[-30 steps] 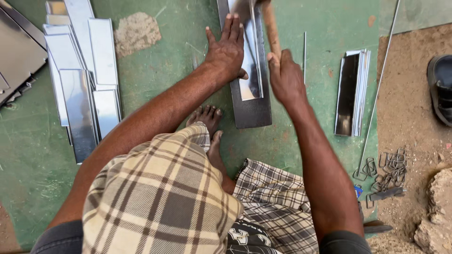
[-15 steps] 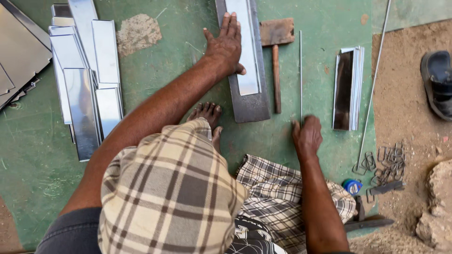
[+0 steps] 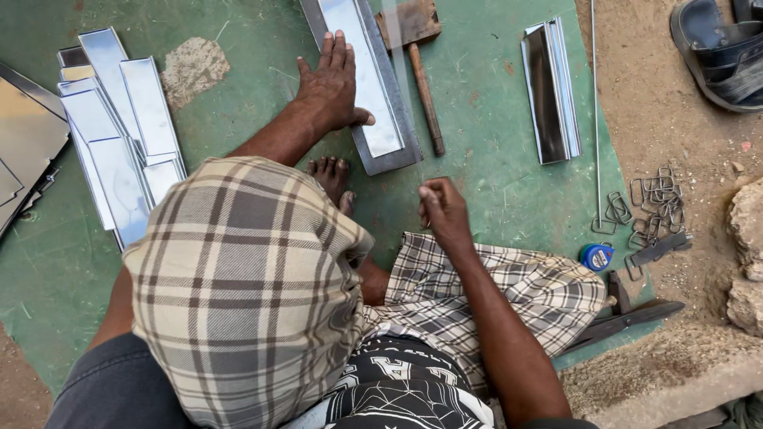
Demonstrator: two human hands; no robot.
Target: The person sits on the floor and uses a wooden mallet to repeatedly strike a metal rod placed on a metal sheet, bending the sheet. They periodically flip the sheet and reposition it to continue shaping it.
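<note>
Head view looks down on a person sitting on a green floor (image 3: 493,159). Left hand (image 3: 332,83) lies flat, fingers spread, pressing a shiny metal strip (image 3: 359,71) onto a dark steel bar (image 3: 391,159) that runs away from the body. Right hand (image 3: 443,208) hovers near the knee with fingertips pinched together; whether anything thin sits between them cannot be told. A wooden mallet (image 3: 421,56) lies untouched just right of the bar, well ahead of the right hand. As a judgement, the work is partway: 1 stack of folded pieces (image 3: 550,87) rests to the right, while flat strips (image 3: 119,135) wait in a pile at the left. The strip on the bar looks flat, its edges not yet folded.
</note>
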